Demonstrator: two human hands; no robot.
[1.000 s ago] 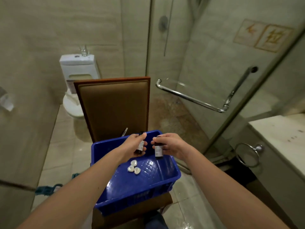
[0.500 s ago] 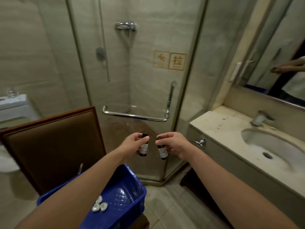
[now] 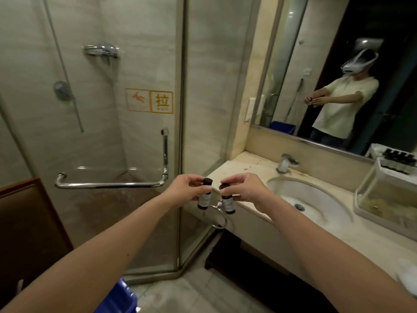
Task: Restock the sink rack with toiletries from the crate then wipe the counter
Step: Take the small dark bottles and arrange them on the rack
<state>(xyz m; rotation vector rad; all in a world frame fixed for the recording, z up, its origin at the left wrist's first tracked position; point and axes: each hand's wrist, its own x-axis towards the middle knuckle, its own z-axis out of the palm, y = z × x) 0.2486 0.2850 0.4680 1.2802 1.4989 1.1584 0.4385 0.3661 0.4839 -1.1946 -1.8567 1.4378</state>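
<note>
My left hand pinches a small dark bottle with a pale label, held upright. My right hand pinches a second bottle of the same kind, tilted slightly. Both hang in the air just left of the marble counter, above a chrome towel ring. The sink rack, a clear box with several dark bottles on its upper tray, stands at the counter's right end. Only a corner of the blue crate shows at the bottom edge.
A basin with a chrome tap is set in the counter. The glass shower cabin with a chrome handle bar fills the left. A brown chair back stands at the far left. The mirror shows a person.
My view has swung right, from the crate on the chair to the sink counter. Both hands carried their bottles up and away from the crate toward the counter.
</note>
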